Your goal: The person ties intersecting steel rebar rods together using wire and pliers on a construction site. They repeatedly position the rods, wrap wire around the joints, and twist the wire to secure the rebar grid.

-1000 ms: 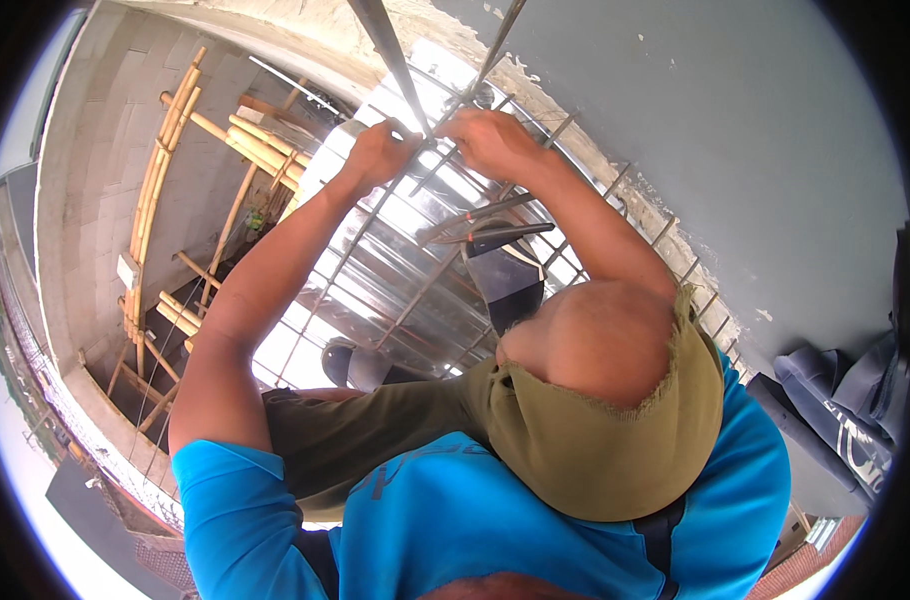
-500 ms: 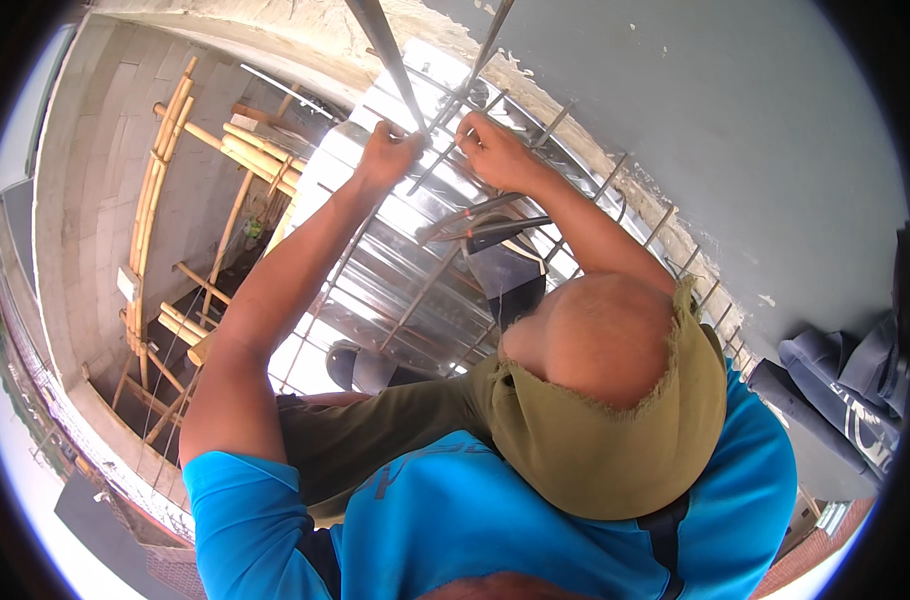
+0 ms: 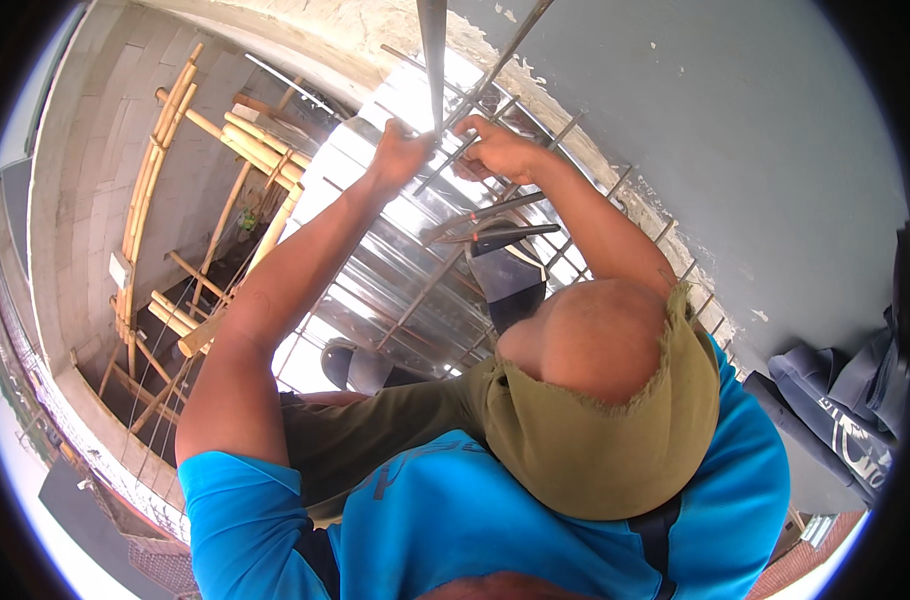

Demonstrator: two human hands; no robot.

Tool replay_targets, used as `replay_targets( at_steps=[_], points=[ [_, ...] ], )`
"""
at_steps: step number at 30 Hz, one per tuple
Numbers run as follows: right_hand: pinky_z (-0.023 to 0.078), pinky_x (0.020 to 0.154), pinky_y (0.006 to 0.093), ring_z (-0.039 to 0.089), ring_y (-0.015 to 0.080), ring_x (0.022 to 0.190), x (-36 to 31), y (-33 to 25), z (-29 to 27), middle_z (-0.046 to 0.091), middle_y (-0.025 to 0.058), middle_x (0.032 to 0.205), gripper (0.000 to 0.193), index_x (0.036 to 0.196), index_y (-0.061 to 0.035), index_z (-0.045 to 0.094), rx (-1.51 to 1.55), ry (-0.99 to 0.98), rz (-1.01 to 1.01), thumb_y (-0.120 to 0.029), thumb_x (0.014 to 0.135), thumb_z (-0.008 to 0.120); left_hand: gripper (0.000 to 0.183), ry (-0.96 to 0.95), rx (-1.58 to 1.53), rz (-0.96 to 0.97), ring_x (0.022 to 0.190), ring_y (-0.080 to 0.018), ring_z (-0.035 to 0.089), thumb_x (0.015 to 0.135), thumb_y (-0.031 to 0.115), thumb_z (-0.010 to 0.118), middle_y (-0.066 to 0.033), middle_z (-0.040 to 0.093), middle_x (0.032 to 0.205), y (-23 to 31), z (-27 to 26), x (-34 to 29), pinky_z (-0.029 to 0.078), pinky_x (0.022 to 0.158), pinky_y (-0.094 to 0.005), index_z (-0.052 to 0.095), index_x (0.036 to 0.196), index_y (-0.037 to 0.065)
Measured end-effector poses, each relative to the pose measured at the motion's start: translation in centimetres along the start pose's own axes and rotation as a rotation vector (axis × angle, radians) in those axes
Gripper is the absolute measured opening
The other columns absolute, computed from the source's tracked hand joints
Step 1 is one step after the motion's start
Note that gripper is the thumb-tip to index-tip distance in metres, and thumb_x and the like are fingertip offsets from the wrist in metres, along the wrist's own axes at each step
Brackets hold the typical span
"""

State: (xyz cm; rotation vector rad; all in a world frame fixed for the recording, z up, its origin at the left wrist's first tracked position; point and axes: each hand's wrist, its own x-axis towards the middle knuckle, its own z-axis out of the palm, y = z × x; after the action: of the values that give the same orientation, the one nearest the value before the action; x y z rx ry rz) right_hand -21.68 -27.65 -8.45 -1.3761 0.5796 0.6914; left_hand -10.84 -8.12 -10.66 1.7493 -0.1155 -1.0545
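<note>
Left hand [image 3: 405,156] sits at the upright bar's [image 3: 433,65] foot, presumably steadying it, fingers' closure indeterminable; right hand [image 3: 502,153] has fingers curled, apart, by the crossbar [image 3: 435,176]

The rod [image 3: 432,60] is dark grey, the metal sheet [image 3: 393,262] striped silver, the bamboo poles [image 3: 258,147] yellow; the shirt [image 3: 435,525] bright blue, the trousers [image 3: 595,455] olive green, the wall [image 3: 715,150] grey.

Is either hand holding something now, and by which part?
It can't be told. The left hand is curled by the lower end of the long metal bar, the right hand half-curled nearby; anything pinched there is too small to make out.
</note>
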Motion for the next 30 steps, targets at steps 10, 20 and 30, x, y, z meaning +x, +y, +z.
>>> replay_targets(
  at_steps=[10, 20, 30],
  points=[
    [0.061, 0.088, 0.0453, 0.077, 0.0263, 0.097, -2.0, -6.4, 0.1, 0.077, 0.0193, 0.103, 0.027, 0.115, -0.0033, 0.075, -1.115, 0.318, -0.308, -0.008, 0.094, 0.059, 0.039, -0.003, -0.007, 0.015, 0.089, -0.0213, 0.072, 0.1, 0.014, 0.07, -0.0195, 0.073, 0.102, 0.1, -0.4, 0.0, 0.059, 0.077, -0.0325, 0.038, 0.119, 0.002],
    [0.06, 0.064, 0.0342, 0.074, 0.0178, 0.075, 0.3, -5.7, -0.6, 0.077, 0.012, 0.098, 0.028, 0.117, 0.0006, 0.074, -0.59, -0.013, -0.066, -0.023, 0.103, 0.066, 0.037, 0.018, -0.047, 0.024, 0.083, -0.0202, 0.072, 0.099, 0.013, 0.072, -0.0197, 0.072, 0.098, 1.7, -0.3, -1.3, 0.058, 0.066, -0.0301, 0.04, 0.113, 0.002],
    [0.056, 0.088, 0.0389, 0.074, 0.0243, 0.095, -1.2, -2.7, 0.7, 0.078, 0.0133, 0.097, 0.034, 0.111, -0.0007, 0.077, -0.565, 0.222, -0.291, -0.029, 0.093, 0.07, 0.037, 0.075, 0.023, 0.041, 0.077, -0.018, 0.07, 0.096, 0.014, 0.076, -0.019, 0.072, 0.095, 1.0, -0.2, -0.7, 0.057, 0.062, -0.0289, 0.044, 0.11, -0.001]
  ],
)
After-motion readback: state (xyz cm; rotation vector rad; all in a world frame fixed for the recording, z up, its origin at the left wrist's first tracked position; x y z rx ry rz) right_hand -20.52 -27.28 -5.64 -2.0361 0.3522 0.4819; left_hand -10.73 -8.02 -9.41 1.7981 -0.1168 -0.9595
